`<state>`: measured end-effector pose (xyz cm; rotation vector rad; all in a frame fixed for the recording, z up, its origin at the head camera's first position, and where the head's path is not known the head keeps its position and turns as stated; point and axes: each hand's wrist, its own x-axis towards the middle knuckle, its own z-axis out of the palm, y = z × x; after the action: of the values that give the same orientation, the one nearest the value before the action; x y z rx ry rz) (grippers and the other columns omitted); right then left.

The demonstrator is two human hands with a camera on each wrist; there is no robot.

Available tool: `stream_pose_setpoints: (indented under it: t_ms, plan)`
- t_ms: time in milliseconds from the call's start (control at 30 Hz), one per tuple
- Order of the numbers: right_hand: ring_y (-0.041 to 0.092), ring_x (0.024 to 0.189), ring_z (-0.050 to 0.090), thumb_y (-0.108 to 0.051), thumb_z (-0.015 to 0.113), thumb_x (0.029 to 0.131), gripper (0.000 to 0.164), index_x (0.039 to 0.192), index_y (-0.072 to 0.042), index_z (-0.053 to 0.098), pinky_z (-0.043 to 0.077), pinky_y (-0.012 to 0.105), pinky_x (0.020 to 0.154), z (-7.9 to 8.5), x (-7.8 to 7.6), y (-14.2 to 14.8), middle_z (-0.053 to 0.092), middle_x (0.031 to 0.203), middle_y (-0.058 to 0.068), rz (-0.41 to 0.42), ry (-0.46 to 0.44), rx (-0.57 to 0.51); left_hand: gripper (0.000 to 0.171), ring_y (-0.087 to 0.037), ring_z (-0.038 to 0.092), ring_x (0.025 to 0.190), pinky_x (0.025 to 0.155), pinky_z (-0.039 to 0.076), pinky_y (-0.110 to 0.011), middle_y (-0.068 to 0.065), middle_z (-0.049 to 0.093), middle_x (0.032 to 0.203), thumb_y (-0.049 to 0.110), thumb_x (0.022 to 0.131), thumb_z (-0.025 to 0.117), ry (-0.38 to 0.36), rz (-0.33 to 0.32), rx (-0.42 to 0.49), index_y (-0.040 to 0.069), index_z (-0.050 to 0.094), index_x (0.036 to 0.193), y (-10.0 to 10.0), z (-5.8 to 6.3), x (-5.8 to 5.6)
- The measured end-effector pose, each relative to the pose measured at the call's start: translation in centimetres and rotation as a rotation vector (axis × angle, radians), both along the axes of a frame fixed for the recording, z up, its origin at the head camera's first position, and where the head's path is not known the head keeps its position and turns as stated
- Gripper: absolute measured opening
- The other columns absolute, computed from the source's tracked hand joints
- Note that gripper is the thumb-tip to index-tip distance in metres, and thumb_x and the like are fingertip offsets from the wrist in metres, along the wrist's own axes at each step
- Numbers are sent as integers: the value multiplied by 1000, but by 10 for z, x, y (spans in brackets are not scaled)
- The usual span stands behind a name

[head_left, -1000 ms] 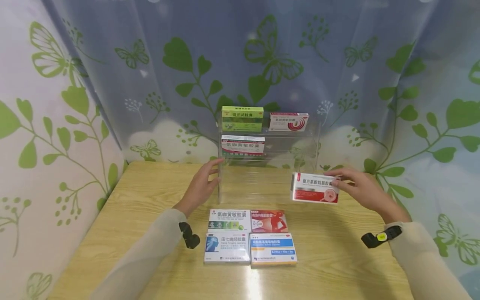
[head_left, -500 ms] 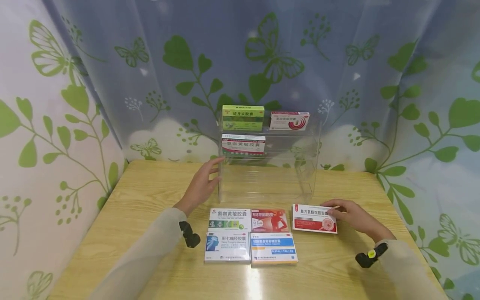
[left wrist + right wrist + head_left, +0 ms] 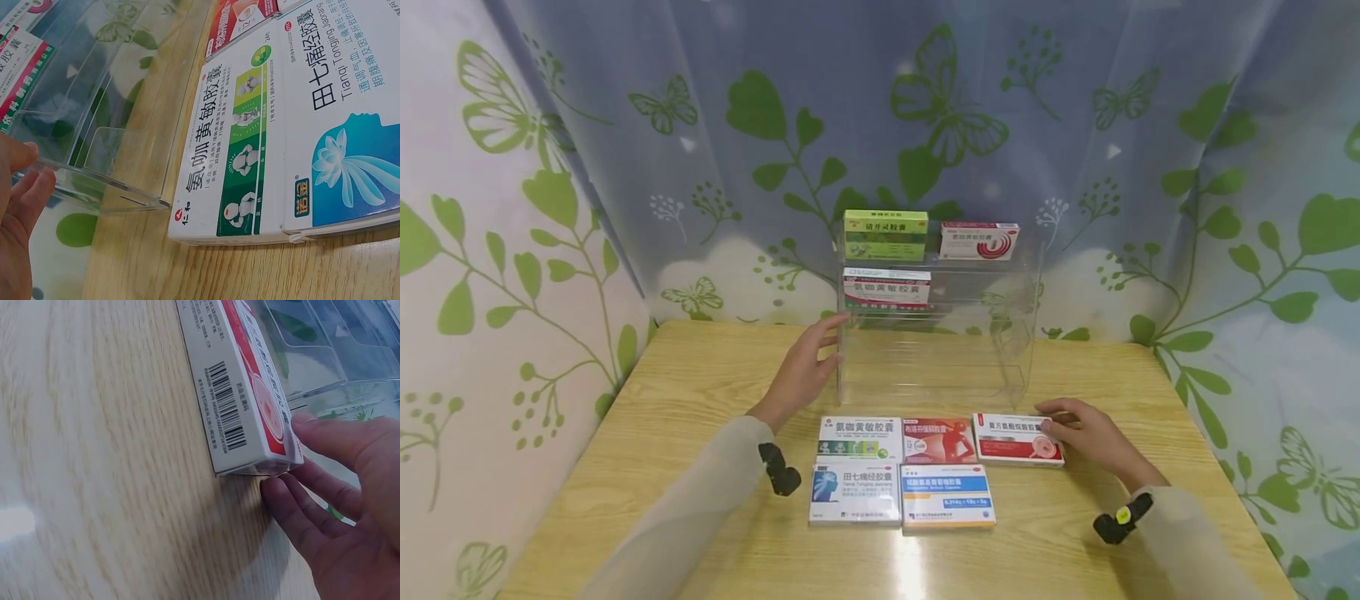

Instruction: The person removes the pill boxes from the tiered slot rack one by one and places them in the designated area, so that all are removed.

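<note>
Wooden table (image 3: 722, 358), pale yellow-brown grain, ran under everything; bright white glare (image 3: 908, 571) at near middle. Far curtain (image 3: 865, 108): blue-violet upper part, white cloud print (image 3: 707, 271) lower down, plus a big green butterfly print (image 3: 951, 96) and green leaf print (image 3: 756, 108), small white triangle (image 3: 1112, 151) toward right. Left curtain (image 3: 482, 183) was pinkish white, with green leaves and butterflies. Right curtain (image 3: 1277, 175) was pale blue, similar leaves, outline butterfly (image 3: 1317, 477) toward near right. Visible folds at far left.

Curtained nook, building type unclear, blue-and-white fabric drapes (image 3: 857, 92) with green leaf print on three sides, yellowish wood-grain table (image 3: 700, 392)
</note>
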<state>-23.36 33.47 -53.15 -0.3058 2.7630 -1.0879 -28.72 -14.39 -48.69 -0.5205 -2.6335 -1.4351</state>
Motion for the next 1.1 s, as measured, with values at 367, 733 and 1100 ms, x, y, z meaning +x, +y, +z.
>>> stream_pose_setpoints:
  t_ms: [367,733,1100]
  plan:
    - [34,115,61,-31,64,99,37,130,-11,63,55,42,90,-4,3,-6,64,129,14,-35,19,-5,64,-26,52,132,100,55,-44,1,36,158,9,101,59,-12,9,-12,40,35,152,0,1,1]
    - [34,117,61,-44,49,104,47,135,-11,60,57,43,88,20,-8,12,61,134,18,-171,92,-4,67,-27,52,132,101,54,-45,3,36,157,2,99,59,-12,5,14,38,36,152,1,0,0]
    - [0,113,55,-29,58,103,41,139,-10,56,45,5,89,86,-44,-9,59,136,11,-186,365,-277,68,-28,52,132,100,55,-46,0,36,157,2,99,60,-15,4,11,38,36,152,1,0,0]
